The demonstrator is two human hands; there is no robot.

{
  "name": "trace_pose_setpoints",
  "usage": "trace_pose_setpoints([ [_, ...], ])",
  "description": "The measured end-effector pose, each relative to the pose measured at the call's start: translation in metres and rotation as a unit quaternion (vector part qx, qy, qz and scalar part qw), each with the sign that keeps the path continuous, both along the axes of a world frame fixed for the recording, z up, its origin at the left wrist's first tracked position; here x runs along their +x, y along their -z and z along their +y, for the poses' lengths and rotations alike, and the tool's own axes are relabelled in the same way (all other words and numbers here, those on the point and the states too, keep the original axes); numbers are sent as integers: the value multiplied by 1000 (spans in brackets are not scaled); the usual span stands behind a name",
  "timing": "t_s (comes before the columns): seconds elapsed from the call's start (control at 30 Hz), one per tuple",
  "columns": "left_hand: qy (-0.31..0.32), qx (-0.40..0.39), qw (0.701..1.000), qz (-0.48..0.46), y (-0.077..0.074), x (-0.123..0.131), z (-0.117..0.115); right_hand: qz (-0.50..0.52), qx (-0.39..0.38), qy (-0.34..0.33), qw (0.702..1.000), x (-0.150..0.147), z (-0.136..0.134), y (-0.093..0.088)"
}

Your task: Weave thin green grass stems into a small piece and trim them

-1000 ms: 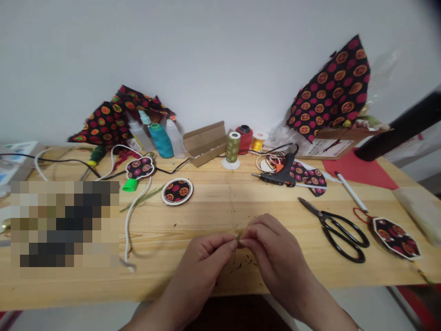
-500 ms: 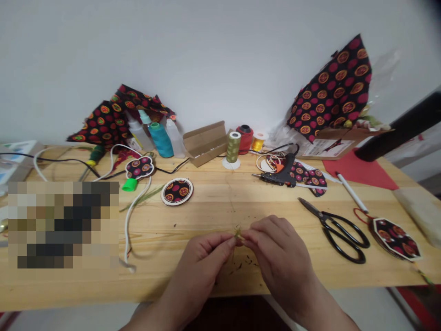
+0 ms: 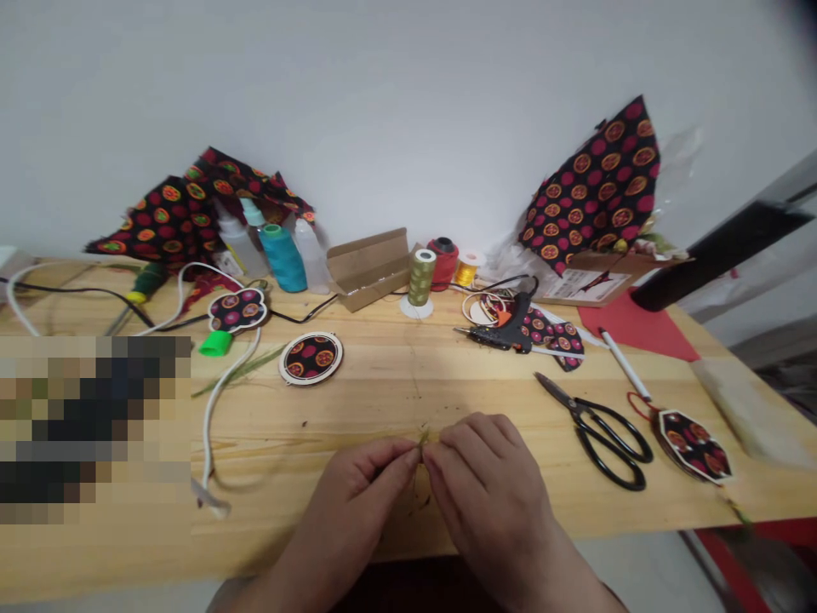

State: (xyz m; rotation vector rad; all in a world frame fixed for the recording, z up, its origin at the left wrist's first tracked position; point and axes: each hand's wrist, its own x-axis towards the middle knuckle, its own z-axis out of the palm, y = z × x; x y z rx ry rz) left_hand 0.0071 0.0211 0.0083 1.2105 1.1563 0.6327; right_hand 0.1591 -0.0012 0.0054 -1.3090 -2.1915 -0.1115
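Observation:
Close to the table's front edge, my left hand [image 3: 363,481] and my right hand [image 3: 488,485] meet at the fingertips, both closed in a pinch. Between them is a short tuft of thin olive-green thread [image 3: 423,437], whose lower part is covered by my fingers. A fine strand runs from the hands toward the olive thread spool [image 3: 421,277], which stands on a white base at the back. Black-handled scissors [image 3: 593,430] lie to the right of my right hand. To the left is a round white-rimmed piece [image 3: 311,358] filled with dotted fabric.
A black glue gun [image 3: 514,332] rests behind the scissors. An octagonal fabric piece [image 3: 694,447] and a white pen [image 3: 625,366] lie at right. Along the wall stand an opened cardboard box [image 3: 374,264] and a teal thread cone [image 3: 284,260]. A white cable [image 3: 217,396] loops at left.
My view has turned slightly to the right, so the table's things sit further left. My hands stay together, with the right fingers now curled closer against the left fingertips.

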Motion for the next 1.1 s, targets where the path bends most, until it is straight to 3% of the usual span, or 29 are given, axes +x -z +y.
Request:
trace_pose_setpoints([
  [0.73, -22, -52, 996, -72, 3, -1, -1, 57, 38, 25, 997, -2, 6, -2],
  [0.87, -38, -84, 992, -85, 9, -2, -2, 147, -4, 54, 988, -2, 7, 1],
  [0.93, -48, -88, 991, -93, 12, -3, -3, 264, -98, 78, 956, -1, 9, 2],
  [0.97, -53, -89, 990, -95, 13, -3, -3, 327, -164, 86, 927, 0, 10, 2],
  [1.1, -49, -88, 988, -118, 14, -3, -3, 521, -408, 67, 747, 0, 13, 4],
])
